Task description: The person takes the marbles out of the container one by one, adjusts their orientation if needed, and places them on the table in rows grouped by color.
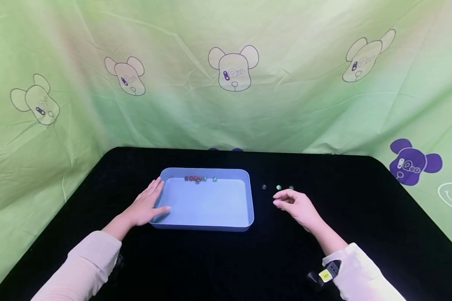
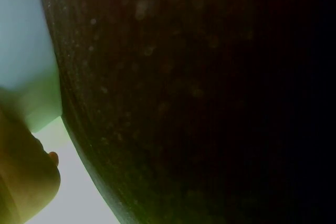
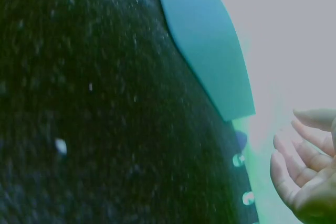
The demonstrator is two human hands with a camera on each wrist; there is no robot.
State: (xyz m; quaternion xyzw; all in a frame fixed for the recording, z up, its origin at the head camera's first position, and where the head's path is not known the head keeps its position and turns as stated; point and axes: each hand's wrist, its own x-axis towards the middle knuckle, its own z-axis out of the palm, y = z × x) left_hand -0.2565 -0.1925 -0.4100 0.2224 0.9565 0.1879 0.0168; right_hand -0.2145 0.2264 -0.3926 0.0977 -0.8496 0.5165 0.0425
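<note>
A light blue rectangular tray (image 1: 211,228) lies on the black tabletop. Near its far wall sits a cluster of small glass marbles, some red (image 1: 191,178) and some greenish (image 1: 214,179). Fingers spread, my left hand (image 1: 145,207) rests on the tray's left rim, the thumb reaching over its inside. Right of the tray stands a short row of marbles: a dark one (image 1: 264,187), a green one (image 1: 278,187) and another (image 1: 291,187) just beyond my right hand (image 1: 295,205). That hand hovers with loosely bent fingers; the right wrist view shows nothing in it.
A black cloth-covered table (image 1: 218,263) spreads around the tray. Behind and at the sides hangs a green curtain (image 1: 181,113) with bear-head prints. A small white speck (image 3: 61,146) lies on the black surface in the right wrist view.
</note>
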